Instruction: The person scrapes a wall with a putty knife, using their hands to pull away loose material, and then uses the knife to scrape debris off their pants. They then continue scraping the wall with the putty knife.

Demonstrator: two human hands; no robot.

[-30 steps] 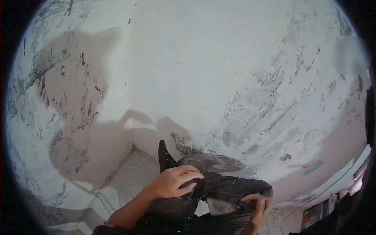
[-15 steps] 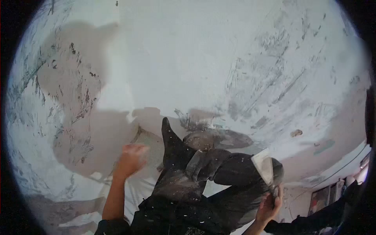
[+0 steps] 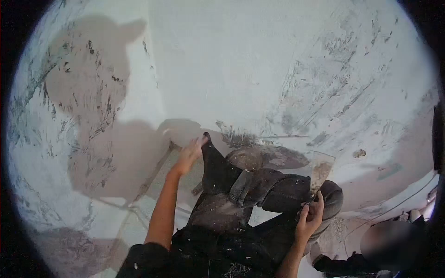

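My left hand (image 3: 189,156) reaches forward with its fingers stretched out, fingertips right at the pointed tip of a dark, dust-stained trouser leg (image 3: 217,169). It holds nothing that shows. Over my other bent leg, my right hand (image 3: 310,220) grips a putty knife (image 3: 321,167) by its dark handle. The flat blade points up and away from me, smeared with pale filler. White specks dot my dark clothes.
Ahead rises a pale wall (image 3: 204,60) with grey scrape marks and patchy plaster; my shadow falls on its left. At the lower right is another person's dark sleeve (image 3: 343,265). A thin cable (image 3: 394,211) runs along the right side.
My left hand has moved forward and right, up to the tip of the trouser leg. The putty knife in my right hand has tilted and its blade has risen. The view has shifted slightly.
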